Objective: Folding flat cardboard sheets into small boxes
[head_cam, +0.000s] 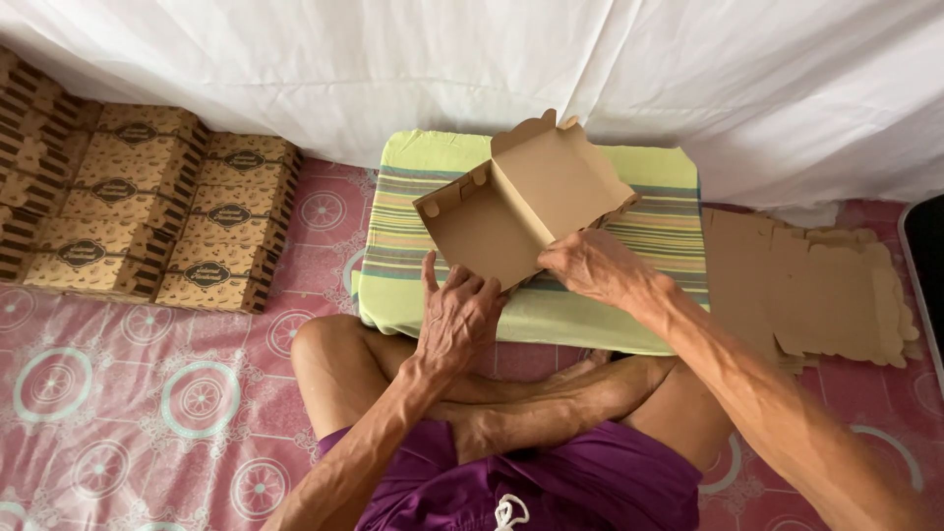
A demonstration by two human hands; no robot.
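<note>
A brown cardboard box (516,202), half folded with its flaps standing up, rests on a striped green cushion (629,221) in front of me. My left hand (455,320) grips the box's near left edge, fingers curled on the cardboard. At the near right corner, my right hand (595,265) pinches the box where a side panel bends up. My crossed legs in purple shorts lie just below the cushion.
Several finished brown printed boxes (147,202) are stacked at the left on the pink patterned mat (118,393). A pile of flat unfolded cardboard sheets (806,290) lies to the right. A white cloth (393,69) hangs behind the cushion.
</note>
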